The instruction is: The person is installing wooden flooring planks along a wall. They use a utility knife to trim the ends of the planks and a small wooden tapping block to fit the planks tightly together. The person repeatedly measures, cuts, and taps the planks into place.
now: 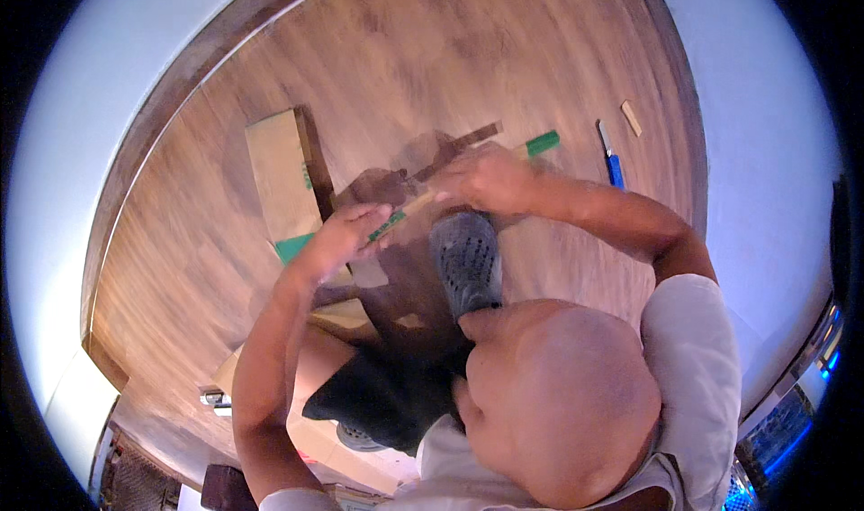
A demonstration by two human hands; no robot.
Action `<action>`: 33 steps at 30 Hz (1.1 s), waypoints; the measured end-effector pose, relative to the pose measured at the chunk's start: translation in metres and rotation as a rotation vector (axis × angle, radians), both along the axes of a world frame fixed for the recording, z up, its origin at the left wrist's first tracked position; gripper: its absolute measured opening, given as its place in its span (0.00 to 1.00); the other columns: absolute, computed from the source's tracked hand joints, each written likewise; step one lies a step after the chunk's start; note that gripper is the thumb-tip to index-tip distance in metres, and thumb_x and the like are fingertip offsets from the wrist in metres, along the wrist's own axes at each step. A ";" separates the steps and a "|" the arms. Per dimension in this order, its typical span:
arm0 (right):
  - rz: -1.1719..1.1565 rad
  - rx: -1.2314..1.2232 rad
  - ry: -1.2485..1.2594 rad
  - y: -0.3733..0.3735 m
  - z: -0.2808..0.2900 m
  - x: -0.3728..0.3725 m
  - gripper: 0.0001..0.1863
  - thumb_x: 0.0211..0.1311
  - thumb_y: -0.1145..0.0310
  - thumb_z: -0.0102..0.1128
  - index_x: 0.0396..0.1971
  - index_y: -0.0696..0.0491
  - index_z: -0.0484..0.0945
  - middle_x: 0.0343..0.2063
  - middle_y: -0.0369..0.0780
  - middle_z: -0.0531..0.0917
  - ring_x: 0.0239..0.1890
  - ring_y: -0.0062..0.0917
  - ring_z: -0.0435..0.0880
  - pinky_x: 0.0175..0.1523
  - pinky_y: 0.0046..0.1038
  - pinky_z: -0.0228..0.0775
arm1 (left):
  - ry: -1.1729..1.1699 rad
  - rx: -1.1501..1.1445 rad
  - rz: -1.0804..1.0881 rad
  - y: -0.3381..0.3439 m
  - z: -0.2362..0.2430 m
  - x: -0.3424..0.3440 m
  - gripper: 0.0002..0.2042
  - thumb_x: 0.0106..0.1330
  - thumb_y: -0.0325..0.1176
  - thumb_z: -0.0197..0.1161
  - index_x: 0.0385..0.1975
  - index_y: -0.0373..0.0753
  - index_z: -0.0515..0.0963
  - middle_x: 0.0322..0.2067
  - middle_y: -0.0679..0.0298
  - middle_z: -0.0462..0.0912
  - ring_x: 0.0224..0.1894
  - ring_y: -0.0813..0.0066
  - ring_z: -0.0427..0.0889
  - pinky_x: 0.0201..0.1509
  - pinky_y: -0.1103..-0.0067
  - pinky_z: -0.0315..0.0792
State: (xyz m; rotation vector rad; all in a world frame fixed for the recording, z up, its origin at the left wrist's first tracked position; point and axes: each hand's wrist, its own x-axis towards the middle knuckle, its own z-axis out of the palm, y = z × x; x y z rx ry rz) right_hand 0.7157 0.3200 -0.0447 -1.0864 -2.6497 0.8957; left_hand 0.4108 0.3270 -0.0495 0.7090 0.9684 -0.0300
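Observation:
A narrow cardboard strip with green print runs slantwise between my two hands, above the wooden floor. My left hand is closed on its lower left end, fingers pinching near the green marks. Farther right, my right hand grips the same strip from above, and a solid green end sticks out past it. The right fingers are partly blurred. Shadows of both hands fall on the floor just beyond.
A flat cardboard piece lies left of my hands. To the right are a blue-handled utility knife and a small cardboard scrap. My grey perforated shoe stands below the strip. More cardboard lies at lower left.

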 end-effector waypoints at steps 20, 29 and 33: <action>0.092 -0.083 0.113 -0.087 -0.039 -0.015 0.18 0.75 0.55 0.56 0.53 0.52 0.81 0.42 0.45 0.86 0.48 0.42 0.85 0.53 0.45 0.79 | 0.152 0.643 -0.211 -0.099 -0.009 -0.028 0.19 0.59 0.22 0.77 0.48 0.36 0.77 0.39 0.62 0.82 0.44 0.76 0.80 0.51 0.76 0.76; 0.105 -0.270 0.167 -0.072 -0.038 -0.012 0.21 0.78 0.56 0.55 0.56 0.56 0.82 0.48 0.49 0.84 0.53 0.46 0.83 0.59 0.44 0.74 | 0.102 0.859 -0.167 -0.083 -0.015 -0.029 0.08 0.66 0.28 0.73 0.43 0.34 0.87 0.45 0.54 0.87 0.46 0.61 0.87 0.54 0.72 0.78; 0.069 -0.365 0.157 -0.069 -0.038 -0.005 0.19 0.77 0.55 0.55 0.52 0.54 0.85 0.46 0.50 0.85 0.52 0.47 0.83 0.59 0.44 0.75 | 0.039 0.911 -0.220 -0.081 -0.016 -0.022 0.08 0.67 0.28 0.72 0.42 0.34 0.88 0.47 0.54 0.87 0.48 0.61 0.87 0.53 0.71 0.79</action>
